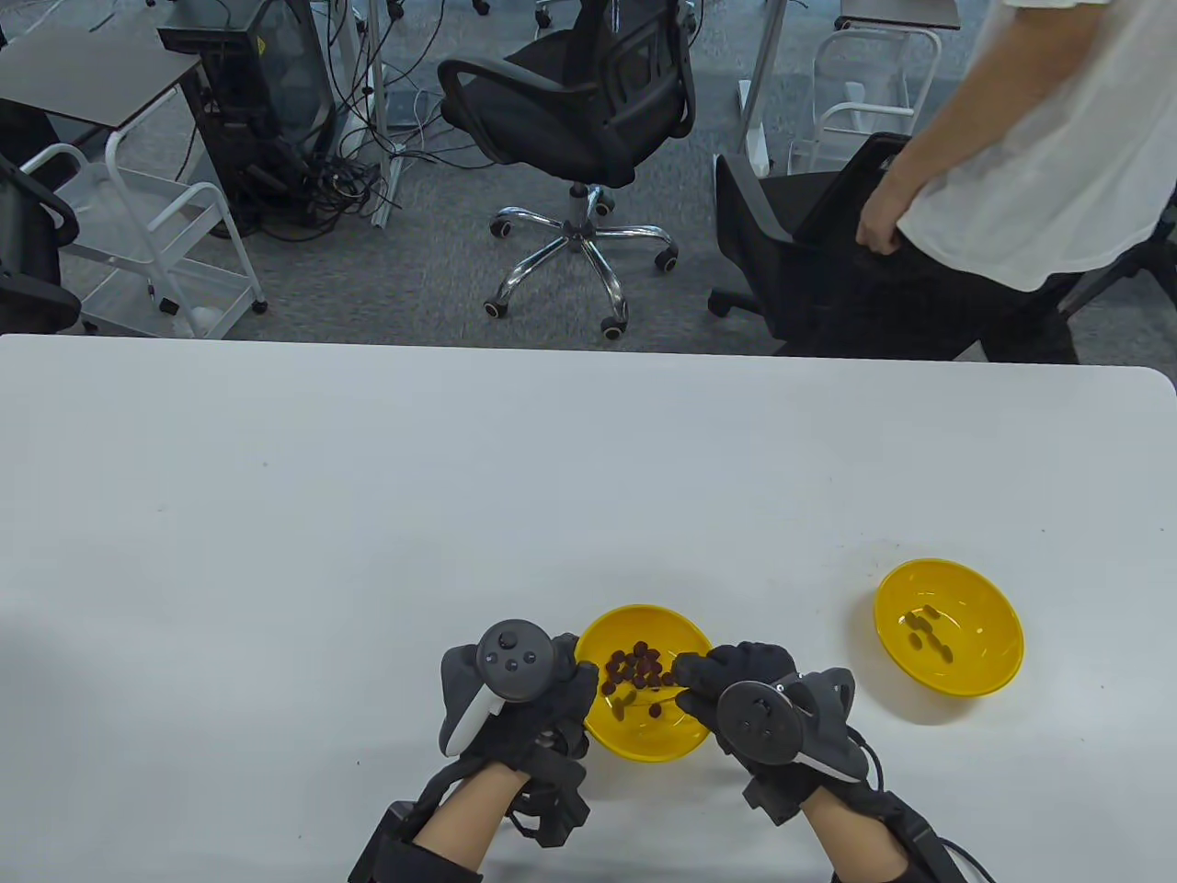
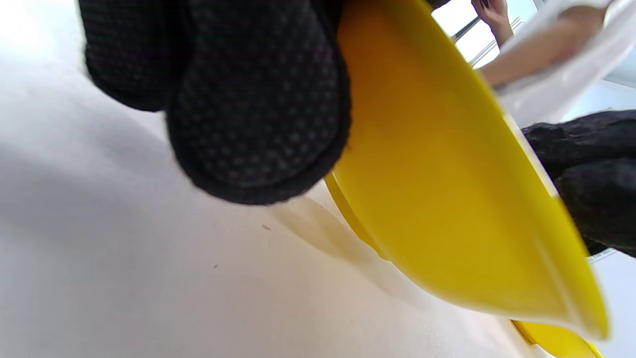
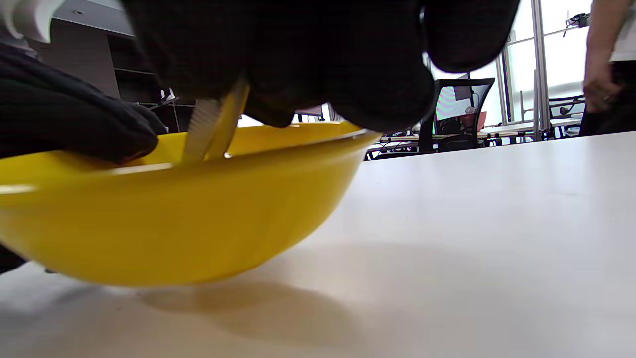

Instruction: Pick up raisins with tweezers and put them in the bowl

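A yellow bowl (image 1: 645,610) near the table's front edge holds several dark raisins (image 1: 634,670). My left hand (image 1: 577,679) grips the bowl's left rim; its fingers (image 2: 258,124) lie against the bowl's outer wall (image 2: 447,199). My right hand (image 1: 701,685) reaches over the right rim and pinches metal tweezers (image 3: 214,128), which point down into the bowl (image 3: 198,223). The tweezer tips are hidden behind the rim in the right wrist view. A second yellow bowl (image 1: 1002,676) sits to the right; I cannot tell whether the dark marks inside it are raisins.
The white table (image 1: 460,478) stretches far back and to the left. A person in a white shirt (image 1: 1057,138) stands behind the far right edge. Office chairs (image 1: 579,110) stand beyond the table.
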The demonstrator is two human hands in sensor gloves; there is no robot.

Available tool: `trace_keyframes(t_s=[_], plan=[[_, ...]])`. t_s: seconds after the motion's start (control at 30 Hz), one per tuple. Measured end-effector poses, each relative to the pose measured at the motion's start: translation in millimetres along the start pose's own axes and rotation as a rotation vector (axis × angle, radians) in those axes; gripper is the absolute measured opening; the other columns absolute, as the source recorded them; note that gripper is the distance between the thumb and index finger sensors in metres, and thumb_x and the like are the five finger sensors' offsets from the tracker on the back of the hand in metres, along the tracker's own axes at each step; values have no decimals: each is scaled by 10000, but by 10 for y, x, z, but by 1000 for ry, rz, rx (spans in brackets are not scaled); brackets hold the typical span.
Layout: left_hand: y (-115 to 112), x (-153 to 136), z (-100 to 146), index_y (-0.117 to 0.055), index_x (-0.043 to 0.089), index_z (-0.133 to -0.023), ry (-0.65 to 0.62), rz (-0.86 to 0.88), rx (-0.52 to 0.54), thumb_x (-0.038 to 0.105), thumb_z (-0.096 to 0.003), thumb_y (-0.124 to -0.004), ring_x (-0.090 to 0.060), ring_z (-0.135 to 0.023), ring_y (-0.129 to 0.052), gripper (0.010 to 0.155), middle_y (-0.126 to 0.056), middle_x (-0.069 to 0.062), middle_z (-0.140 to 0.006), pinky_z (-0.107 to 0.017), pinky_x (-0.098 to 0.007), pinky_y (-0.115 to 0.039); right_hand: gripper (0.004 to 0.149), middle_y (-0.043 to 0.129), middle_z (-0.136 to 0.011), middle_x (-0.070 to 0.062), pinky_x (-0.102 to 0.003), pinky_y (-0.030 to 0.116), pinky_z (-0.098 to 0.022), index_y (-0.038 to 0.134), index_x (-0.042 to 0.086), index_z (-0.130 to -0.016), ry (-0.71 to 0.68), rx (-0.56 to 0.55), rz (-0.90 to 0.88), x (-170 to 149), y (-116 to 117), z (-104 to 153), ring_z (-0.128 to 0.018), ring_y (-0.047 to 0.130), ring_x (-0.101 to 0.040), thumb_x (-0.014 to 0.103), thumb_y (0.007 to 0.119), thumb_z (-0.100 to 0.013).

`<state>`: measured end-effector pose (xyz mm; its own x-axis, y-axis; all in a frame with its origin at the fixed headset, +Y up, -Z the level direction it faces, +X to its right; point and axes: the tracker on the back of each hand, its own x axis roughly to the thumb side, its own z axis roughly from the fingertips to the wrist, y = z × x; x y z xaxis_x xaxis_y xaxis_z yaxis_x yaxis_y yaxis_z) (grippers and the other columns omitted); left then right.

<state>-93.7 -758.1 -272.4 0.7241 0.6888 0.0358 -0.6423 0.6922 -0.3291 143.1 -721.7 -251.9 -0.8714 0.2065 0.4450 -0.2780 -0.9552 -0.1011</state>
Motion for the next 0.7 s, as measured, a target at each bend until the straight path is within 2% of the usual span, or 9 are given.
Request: trace_keyframes(t_s=[0.37,0.53,0.7], plan=[[-7,4,1,-545,-69,-966,-6,-2,1,310,-567,-579,-94,-222,-1085,551,-1027,-143,-525,-403,-434,-878,420,912,-601,-5,-543,709,-568,940,150,-758,0,-5,20,13,-15,3,-454,967,-186,334,819,-401],[4,-6,1,-546,-69,-965,2,-3,9,310,-567,-579,-95,-222,-1085,551,-1027,-143,-524,-403,-434,-878,419,914,-596,-9,-545,711,-566,944,144,-752,13,-47,34,-1,-52,11,-448,968,-185,332,819,-399],[35,-37,0,-546,-72,-965,18,-5,31,309,-566,-580,-95,-221,-1085,552,-1027,-143,-524,-403,-435,-877,419,915,-594,-10,-544,712,-566,946,142,-751,62,-117,1,-103,-189,29,-445,968,-186,332,820,-399]])
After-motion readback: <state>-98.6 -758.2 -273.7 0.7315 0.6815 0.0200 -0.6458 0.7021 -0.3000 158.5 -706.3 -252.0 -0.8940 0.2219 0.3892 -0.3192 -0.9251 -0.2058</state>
